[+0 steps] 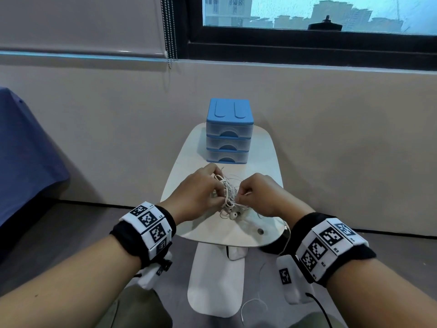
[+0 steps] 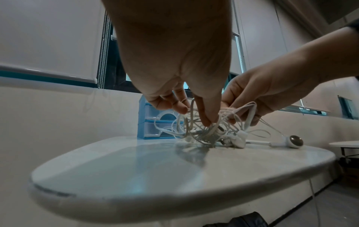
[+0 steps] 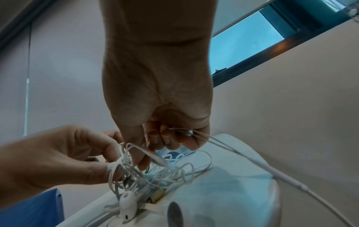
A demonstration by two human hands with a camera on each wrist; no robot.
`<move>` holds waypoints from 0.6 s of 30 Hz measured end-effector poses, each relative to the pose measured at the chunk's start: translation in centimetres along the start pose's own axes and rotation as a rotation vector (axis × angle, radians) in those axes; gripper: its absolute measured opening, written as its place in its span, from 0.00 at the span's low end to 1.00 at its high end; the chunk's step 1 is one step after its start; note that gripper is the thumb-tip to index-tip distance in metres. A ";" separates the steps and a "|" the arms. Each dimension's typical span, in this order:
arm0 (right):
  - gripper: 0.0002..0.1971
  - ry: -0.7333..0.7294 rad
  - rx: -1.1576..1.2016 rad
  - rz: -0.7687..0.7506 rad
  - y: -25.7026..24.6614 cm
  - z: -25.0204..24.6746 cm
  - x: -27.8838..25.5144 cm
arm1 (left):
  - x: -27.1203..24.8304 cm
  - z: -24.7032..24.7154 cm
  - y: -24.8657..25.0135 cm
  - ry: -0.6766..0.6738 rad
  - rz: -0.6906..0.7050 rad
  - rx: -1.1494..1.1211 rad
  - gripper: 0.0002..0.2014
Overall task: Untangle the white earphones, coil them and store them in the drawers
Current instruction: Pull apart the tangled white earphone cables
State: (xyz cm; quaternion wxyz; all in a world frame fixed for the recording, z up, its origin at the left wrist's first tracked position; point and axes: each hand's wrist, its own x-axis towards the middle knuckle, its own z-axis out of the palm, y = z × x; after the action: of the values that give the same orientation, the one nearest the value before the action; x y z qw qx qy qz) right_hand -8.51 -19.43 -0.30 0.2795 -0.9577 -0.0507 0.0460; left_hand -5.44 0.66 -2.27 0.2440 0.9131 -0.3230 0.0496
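Note:
A tangled bundle of white earphones (image 1: 229,196) sits in the middle of a small white table (image 1: 194,223). My left hand (image 1: 201,190) pinches loops of the cord (image 2: 196,122) from the left, fingers curled into the tangle. My right hand (image 1: 257,192) grips strands of cable (image 3: 180,130) from the right, fingers curled round them. One earbud (image 1: 233,215) lies on the table under the tangle, also seen as earbud (image 3: 127,202) and earbud (image 2: 294,141). A blue three-drawer unit (image 1: 229,132) stands at the table's far end, all drawers closed.
A long cable strand (image 3: 279,175) runs off the table's right edge and hangs toward the floor (image 1: 253,304). The wall is just behind the drawers. A blue cloth-covered surface (image 1: 26,147) is at the left. The table has a small dark hole (image 1: 260,231) near its front.

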 end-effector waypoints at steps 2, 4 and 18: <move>0.07 -0.003 0.044 0.023 0.4 -0.3 0.1 | 0.0 -0.1 0.2 0.015 0.013 -0.023 0.03; 0.09 0.008 0.077 0.045 0.7 -0.4 0.1 | 0.0 -0.1 0.3 0.017 0.029 -0.029 0.05; 0.12 -0.122 0.300 0.055 1.8 0.4 0.6 | 1.0 -1.0 0.8 -0.136 0.063 -0.173 0.06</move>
State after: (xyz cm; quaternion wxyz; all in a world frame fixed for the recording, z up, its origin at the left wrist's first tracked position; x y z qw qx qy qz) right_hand -7.81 -20.67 -1.69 0.4144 -0.9017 -0.0337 0.1188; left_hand -5.08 -0.02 -0.81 0.2979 0.8793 -0.3703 -0.0327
